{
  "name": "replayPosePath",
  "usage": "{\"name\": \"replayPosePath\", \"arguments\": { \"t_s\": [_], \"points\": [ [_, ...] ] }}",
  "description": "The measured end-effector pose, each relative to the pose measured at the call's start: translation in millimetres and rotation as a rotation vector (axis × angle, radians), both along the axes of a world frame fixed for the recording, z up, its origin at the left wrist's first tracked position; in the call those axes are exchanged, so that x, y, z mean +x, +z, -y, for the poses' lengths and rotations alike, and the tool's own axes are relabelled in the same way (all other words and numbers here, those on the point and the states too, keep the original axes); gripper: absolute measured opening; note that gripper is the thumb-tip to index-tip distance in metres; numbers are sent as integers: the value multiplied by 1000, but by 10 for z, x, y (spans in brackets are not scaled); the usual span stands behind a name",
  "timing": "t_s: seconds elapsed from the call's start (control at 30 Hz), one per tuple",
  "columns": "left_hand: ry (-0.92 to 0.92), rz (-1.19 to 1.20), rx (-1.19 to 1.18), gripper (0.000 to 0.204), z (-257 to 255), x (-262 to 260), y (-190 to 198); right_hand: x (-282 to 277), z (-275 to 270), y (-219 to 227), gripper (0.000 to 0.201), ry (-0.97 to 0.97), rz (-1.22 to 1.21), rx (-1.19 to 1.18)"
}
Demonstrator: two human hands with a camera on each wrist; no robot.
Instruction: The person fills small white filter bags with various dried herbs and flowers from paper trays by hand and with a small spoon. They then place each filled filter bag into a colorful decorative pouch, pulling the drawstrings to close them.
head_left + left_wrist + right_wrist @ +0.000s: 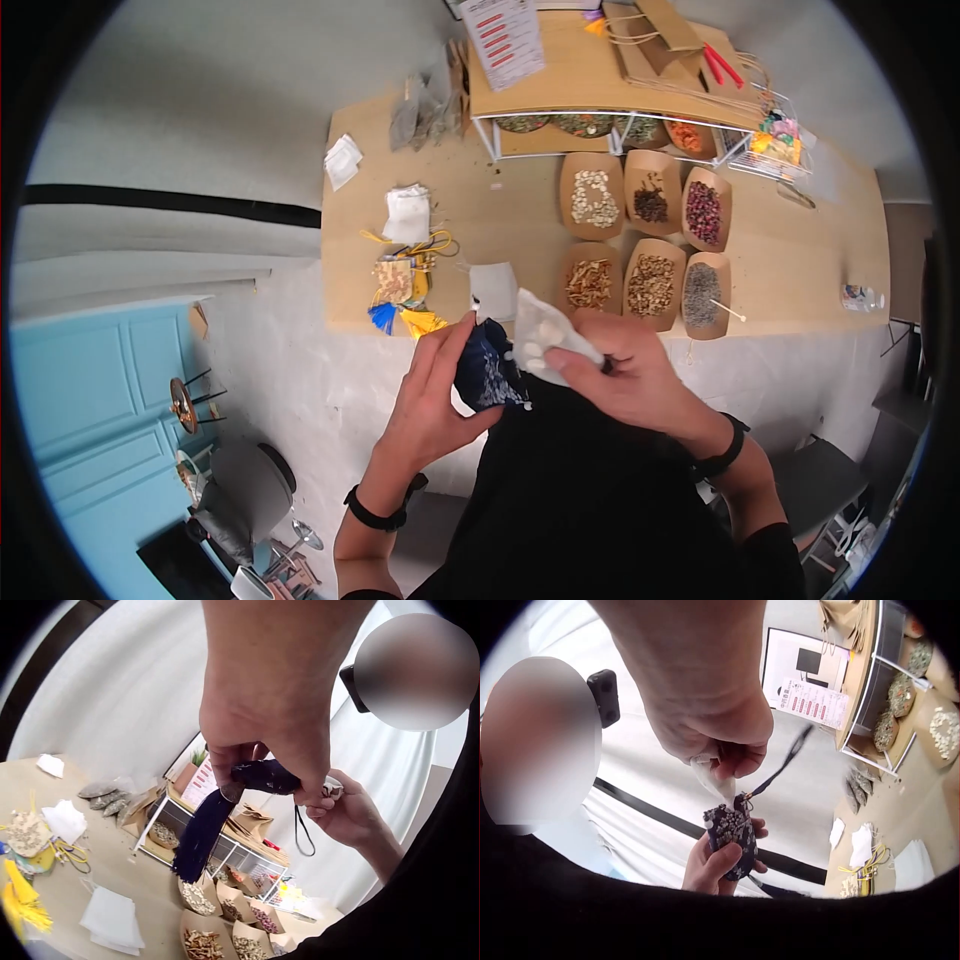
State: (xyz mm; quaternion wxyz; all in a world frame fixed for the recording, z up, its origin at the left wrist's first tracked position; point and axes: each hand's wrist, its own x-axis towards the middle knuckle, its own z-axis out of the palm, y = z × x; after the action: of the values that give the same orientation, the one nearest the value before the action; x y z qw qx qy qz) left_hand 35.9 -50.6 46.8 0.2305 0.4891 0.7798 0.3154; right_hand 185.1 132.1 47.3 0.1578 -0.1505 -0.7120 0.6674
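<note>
A dark blue patterned pouch (487, 368) is gripped by the left hand (430, 395), thumb at its lower edge and fingers along the far side. The right hand (640, 375) pinches a white filled sachet (545, 335) beside the pouch's mouth. In the right wrist view the sachet (718, 784) hangs from the right hand (739, 759) with its lower end at the opening of the pouch (733, 836). A dark blue tassel (202, 832) dangles from the pouch (266, 777) in the left wrist view, and a dark cord loop shows there too.
Six paper trays (592, 195) of dried ingredients stand on the table's right part, before a wooden shelf (600, 75). White bags (407, 214) and yellow and blue tassels (422, 322) lie to the left; another white bag (494, 290) lies near the front edge.
</note>
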Motion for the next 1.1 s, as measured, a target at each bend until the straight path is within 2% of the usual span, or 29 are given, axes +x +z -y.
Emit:
{"name": "replayPosePath", "arguments": {
  "t_s": [0.23, 0.33, 0.4, 0.47, 0.57, 0.6, 0.7, 0.77, 0.83, 0.87, 0.9, 0.97, 1.0, 1.07, 1.1],
  "points": [
    [-95, -17, 77, 94, -239, 308, -23, 378, -175, 10, 22, -81, -50, 2],
    [-109, 67, 74, 90, -270, 404, 16, 531, -242, 24, 19, -148, -38, -44],
    [-129, 321, 91, 84, -233, 407, 0, 602, -270, 58, 17, -163, -33, -49],
    [-133, 351, 94, 84, -222, 435, 24, 677, -247, 121, 17, -212, -18, -203],
    [-125, 418, 90, 84, -211, 460, 57, 748, -199, 305, 19, -185, -40, -243],
    [-109, 458, 85, 83, -215, 468, 62, 766, -195, 249, 18, -149, -77, -125],
    [-206, 549, 53, 82, -235, 411, 98, 773, -194, 318, 18, -94, -111, -64],
    [-252, 539, 8, 74, -305, 352, 196, 812, -244, 248, 15, -99, -126, -4],
    [-345, 620, -485, 62, -356, 195, 260, 854, -283, 188, 8, -154, -95, -147],
    [-345, 590, -689, 52, -393, 115, 271, 876, -297, 141, 7, -149, -73, -169],
    [-401, 454, -754, 48, -318, -5, 97, 882, -306, 105, 7, -136, -74, -183],
    [-401, 462, -1258, 48, -506, -151, 39, 884, -321, 6, 8, -117, 7, -162],
    [-404, 464, -1285, 48, -472, -198, -38, 885, -321, -73, 12, -109, 32, -179],
    [-397, 801, -1364, 46, -404, -352, -241, 894, -308, -248, 16, -93, 50, -200],
    [-410, 805, -1393, 46, -406, -388, -238, 903, -288, -326, 21, -70, 64, -199]
  ]
}}
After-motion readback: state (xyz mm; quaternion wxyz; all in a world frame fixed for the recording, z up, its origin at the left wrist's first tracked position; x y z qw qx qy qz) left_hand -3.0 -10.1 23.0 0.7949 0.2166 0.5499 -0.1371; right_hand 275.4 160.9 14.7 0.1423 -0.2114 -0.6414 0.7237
